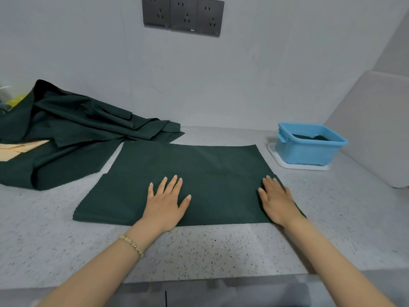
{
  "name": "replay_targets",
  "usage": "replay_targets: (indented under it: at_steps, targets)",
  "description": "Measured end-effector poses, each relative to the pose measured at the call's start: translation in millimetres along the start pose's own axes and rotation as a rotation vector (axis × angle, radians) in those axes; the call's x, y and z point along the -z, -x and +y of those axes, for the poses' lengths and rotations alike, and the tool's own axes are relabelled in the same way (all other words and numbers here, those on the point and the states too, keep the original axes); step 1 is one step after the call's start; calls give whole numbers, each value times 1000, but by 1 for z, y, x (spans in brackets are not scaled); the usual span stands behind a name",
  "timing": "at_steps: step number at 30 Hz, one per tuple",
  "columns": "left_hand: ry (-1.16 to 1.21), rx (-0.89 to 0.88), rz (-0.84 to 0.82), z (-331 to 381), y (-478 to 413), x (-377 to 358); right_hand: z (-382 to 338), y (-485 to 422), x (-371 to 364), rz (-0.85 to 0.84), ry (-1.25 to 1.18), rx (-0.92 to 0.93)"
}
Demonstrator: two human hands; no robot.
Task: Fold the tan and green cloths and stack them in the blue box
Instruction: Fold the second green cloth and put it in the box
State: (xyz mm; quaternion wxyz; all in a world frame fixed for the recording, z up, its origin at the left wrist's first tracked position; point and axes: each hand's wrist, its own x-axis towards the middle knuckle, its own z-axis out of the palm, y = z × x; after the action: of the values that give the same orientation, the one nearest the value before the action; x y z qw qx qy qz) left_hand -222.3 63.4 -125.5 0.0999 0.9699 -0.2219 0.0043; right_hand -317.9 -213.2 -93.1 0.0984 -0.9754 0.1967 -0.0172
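The spread cloth (199,171) lies on the tabletop (199,247) at your twelve o'clock, your left hand (164,207) and right hand (277,202) flat on it. The cloth heap (66,129) sits at ten o'clock, and the box (309,152) at two holds a folded cloth (308,137).

Single head view, close above counter (221,247), facing forward-down toward wall (243,74)

Green cloth pile (66,129) cut by left edge, tan cloth (17,149) mostly buried, contents of blue box (309,151) half hidden

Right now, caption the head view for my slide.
Left hand and right hand press flat on a green cloth on the speckled counter, blue box to the right.
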Motion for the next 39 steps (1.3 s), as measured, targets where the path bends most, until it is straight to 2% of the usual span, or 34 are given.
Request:
replay_targets:
  at_steps: [5, 8, 16, 23, 26, 28, 32, 35, 37, 39]
  targets:
    - [-6, -2, -8, 2, 0, 2, -89, 5, -20, 0, -79, 280]
    - [-13, 1, -4, 2, 0, 2, -119, 8, -36, -23, -64, 356]
    - [23, 12, 25, -20, 4, 6, -107, 2, -48, -20, 8, 291]
    - [19, 217, 19, -88, 7, 25, -106, 3, -48, -18, -5, 299]
    - [12, 237, -20, -92, 6, 31, -106, 0, -44, -30, -44, 313]
    - [-14, 242, -62, -88, 4, 33, -104, -10, -36, 27, -119, 329]
    - [-30, 124, -49, -67, -3, 37, -102, -38, -9, 145, -330, 354]
    - [53, -13, -51, -51, -9, 35, -96, -56, 0, 43, -243, 310]
    - [112, -41, -40, -47, -11, 33, -92, -62, 0, -45, -203, 296]
    - [136, -41, -22, -47, -11, 31, -90, -66, -2, -61, -226, 300]
